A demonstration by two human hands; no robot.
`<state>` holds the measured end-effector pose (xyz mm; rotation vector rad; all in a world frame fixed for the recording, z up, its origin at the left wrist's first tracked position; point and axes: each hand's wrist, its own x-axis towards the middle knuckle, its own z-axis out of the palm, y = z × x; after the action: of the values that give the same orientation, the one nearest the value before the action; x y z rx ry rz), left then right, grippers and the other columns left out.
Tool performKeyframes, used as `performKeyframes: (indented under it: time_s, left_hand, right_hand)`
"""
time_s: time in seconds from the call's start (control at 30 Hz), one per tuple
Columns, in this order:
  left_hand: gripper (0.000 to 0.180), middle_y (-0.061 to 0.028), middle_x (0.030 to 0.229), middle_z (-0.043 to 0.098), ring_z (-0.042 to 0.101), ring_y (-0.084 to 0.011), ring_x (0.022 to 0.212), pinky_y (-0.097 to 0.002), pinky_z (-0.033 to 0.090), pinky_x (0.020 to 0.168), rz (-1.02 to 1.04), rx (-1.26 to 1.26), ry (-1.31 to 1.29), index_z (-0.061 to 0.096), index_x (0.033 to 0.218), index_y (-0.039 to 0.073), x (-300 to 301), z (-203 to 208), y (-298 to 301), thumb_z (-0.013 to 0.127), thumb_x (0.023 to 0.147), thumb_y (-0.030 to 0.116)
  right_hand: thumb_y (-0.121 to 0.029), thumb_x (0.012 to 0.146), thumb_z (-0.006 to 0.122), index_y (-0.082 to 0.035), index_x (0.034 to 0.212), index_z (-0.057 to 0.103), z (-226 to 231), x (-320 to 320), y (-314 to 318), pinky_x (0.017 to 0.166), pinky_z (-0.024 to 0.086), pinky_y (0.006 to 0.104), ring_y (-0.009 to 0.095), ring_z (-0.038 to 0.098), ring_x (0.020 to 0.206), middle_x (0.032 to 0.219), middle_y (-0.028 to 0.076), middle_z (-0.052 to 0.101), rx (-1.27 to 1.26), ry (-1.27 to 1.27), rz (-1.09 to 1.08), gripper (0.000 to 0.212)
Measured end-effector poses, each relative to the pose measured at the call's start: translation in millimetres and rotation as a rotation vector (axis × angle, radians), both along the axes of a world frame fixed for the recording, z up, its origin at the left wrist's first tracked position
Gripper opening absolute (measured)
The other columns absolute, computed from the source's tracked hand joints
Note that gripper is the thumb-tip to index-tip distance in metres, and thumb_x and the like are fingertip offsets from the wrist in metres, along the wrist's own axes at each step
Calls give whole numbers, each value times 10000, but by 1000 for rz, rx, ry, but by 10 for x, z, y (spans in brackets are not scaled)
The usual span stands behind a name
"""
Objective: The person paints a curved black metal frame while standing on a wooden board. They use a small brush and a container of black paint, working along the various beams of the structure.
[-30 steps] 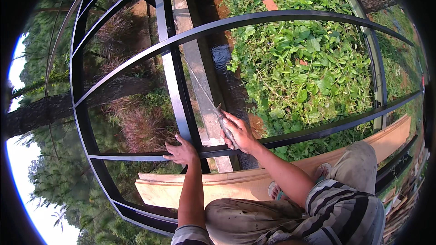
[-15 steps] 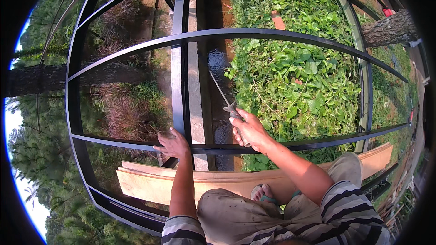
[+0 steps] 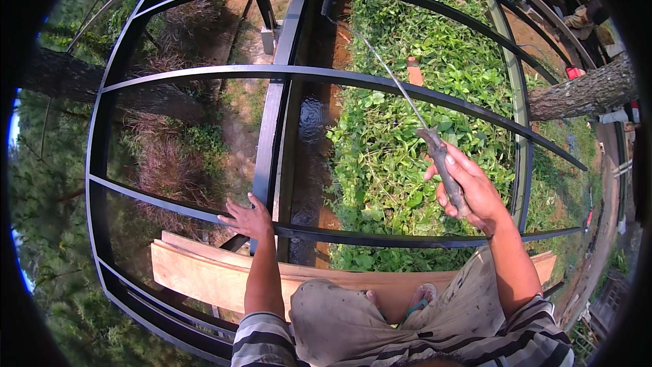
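Note:
My right hand [image 3: 475, 187] is closed round the worn, dark handle of a paint roller [image 3: 439, 160]. Its thin metal rod slants up and to the left over the green plants. The small dark roller head at the tip lies over the ditch, close to a far crossbar. My left hand [image 3: 248, 219] rests with fingers spread on the nearest black metal crossbar [image 3: 380, 237], just left of where it meets a wide lengthwise beam [image 3: 272, 143].
Light wooden boards [image 3: 204, 278] lie below the frame, under my feet. Between its bars show a water-filled ditch [image 3: 312, 119] and leafy plants [image 3: 380, 163]. Tree trunks [image 3: 584, 88] stand at both sides. Part of another person [image 3: 583, 19] shows at the far right.
My right hand has swung right with the paint roller, and the roller head now shows farther away. My left hand stays on the crossbar. The view has shifted and my feet have moved.

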<state>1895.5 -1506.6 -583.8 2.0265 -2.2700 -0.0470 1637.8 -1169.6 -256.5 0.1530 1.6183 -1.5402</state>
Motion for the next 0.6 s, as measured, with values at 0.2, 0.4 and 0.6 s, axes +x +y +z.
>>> performKeyframes:
  time_s: [0.2,0.4,0.6]
  left_hand:
    - [772,-74,1608,422,193,-431,1554,-609,285,1194,-10,-36,26,413,1576,133,-105,-97,27,459,1009,653]
    - [761,-78,1614,412,175,-428,1558,-618,266,1206,0,8,22,402,1583,144,-50,16,8,467,1010,641]
    - [756,-81,1616,412,159,-439,1560,-626,259,1207,0,26,37,394,1585,145,-115,13,61,472,1010,630]
  right_hand:
    - [-239,1107,456,-5,1350,473,-1082,-1868,-1525,468,480,278,118,529,601,888,124,623,43,217,-3,338]
    - [-167,1087,413,26,1416,395,-1381,-2537,-2554,456,500,212,83,519,594,944,184,650,-33,92,80,382]
    - [-171,1065,471,37,1299,423,-1089,-2893,-2617,455,480,186,69,527,601,883,131,612,107,156,232,316]
